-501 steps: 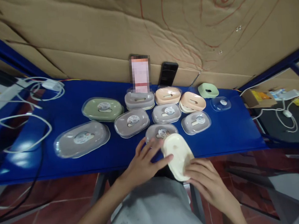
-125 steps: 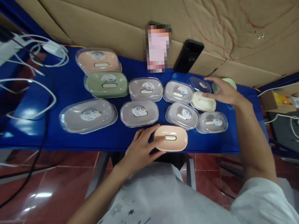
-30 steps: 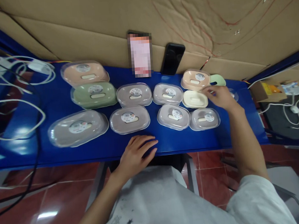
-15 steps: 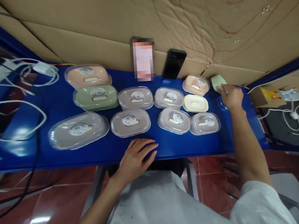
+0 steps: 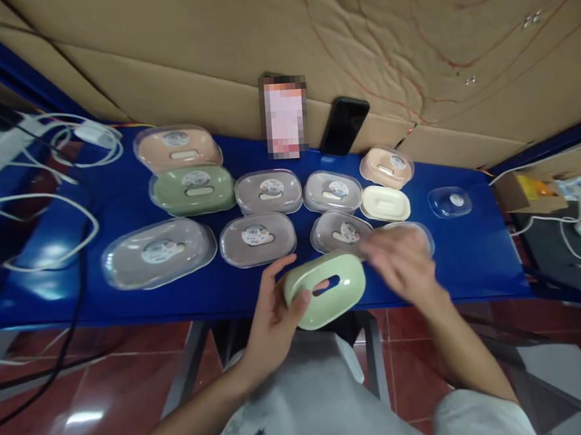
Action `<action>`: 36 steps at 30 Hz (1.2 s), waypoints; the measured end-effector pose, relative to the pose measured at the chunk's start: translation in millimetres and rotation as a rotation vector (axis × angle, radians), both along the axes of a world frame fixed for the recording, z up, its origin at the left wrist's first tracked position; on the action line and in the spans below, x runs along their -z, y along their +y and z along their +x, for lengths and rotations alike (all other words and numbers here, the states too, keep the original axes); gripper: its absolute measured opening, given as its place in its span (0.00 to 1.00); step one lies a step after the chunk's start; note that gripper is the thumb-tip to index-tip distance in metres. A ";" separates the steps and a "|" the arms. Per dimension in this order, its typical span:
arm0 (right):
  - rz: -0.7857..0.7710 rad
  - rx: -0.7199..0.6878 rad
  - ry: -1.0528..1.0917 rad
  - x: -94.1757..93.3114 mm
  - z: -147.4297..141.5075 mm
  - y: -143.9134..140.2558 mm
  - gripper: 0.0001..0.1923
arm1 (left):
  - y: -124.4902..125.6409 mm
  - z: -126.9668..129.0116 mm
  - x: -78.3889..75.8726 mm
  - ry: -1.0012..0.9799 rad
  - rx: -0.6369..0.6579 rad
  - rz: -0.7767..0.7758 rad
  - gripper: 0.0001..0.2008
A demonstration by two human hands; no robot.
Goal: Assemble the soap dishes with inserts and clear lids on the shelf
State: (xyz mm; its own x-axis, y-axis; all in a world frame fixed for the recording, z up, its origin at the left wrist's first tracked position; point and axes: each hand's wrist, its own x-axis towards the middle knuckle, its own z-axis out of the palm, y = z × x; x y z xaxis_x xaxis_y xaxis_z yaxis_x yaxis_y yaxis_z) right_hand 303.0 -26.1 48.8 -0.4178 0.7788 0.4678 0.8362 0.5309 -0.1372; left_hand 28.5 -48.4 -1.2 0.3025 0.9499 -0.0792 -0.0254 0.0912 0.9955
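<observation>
Nearest, the left hand (image 5: 271, 310) grips the pale green soap dish (image 5: 325, 297) at its left end, fingers wrapped around it, over the blue table's (image 5: 226, 290) near edge. Beside it the right hand (image 5: 401, 263) is blurred, fingers loosely spread, holding nothing. Farther right lies a loose clear lid (image 5: 450, 202), seemingly this dish's cover; fitting it means reaching there.

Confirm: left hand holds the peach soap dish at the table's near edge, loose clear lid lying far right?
Not quite. The head view shows the left hand holding a green soap dish, not peach. The loose clear lid does lie far right on the blue table.
</observation>
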 end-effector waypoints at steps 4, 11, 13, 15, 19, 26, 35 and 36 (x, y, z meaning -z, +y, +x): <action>-0.214 0.230 -0.009 11.0 82.9 69.6 0.16 | -11.0 -19.6 14.4 -0.029 -0.055 -0.092 0.17; -0.332 0.307 -0.090 6.4 112.5 105.5 0.21 | -16.2 -44.7 18.8 -0.160 -0.149 -0.321 0.28; -0.213 0.331 -0.087 -12.9 89.3 70.7 0.19 | -14.7 -53.7 12.6 -0.191 -0.201 -0.365 0.29; -0.156 0.315 -0.102 -26.9 55.8 20.0 0.22 | -14.4 -62.9 3.9 -0.205 -0.294 -0.371 0.28; -0.196 0.109 -0.133 -12.2 -25.1 -64.5 0.36 | -11.8 -73.4 -13.8 -0.153 -0.518 -0.304 0.23; -0.312 0.003 -0.013 50.1 -76.9 -41.7 0.26 | 3.5 -65.2 -20.7 -0.047 -0.519 -0.200 0.16; -0.089 -0.078 0.172 47.4 -52.8 -80.5 0.33 | -2.9 -31.8 -4.3 0.063 -0.095 -0.094 0.18; -0.119 -0.099 0.152 48.5 -52.8 -81.7 0.32 | -1.5 -28.5 -3.1 0.113 -0.044 -0.007 0.19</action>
